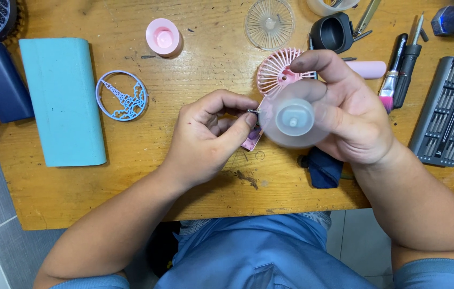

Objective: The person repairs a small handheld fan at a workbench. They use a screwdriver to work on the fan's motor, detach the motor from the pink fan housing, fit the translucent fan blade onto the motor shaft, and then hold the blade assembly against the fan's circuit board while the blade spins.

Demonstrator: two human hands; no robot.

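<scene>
Head view: right hand [353, 120] grips pink fan [286, 93], steadying it; left hand [211, 136] pinches small metal part [252, 111] at its edge, over surface [130, 182].

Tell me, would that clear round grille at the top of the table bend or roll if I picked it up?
The clear grille looks like thin-ribbed plastic, so probably light and slightly flexible, maybe brittle. Lying flat on the wooden table, it should slide rather than roll; on edge it likely would roll.

Bright, even light from above; soft short shadows fall under the hands on the bench [130, 182]. Mostly sharp, with slight blur at the spinning-looking translucent disc [293, 120] and the upper right corner.
</scene>
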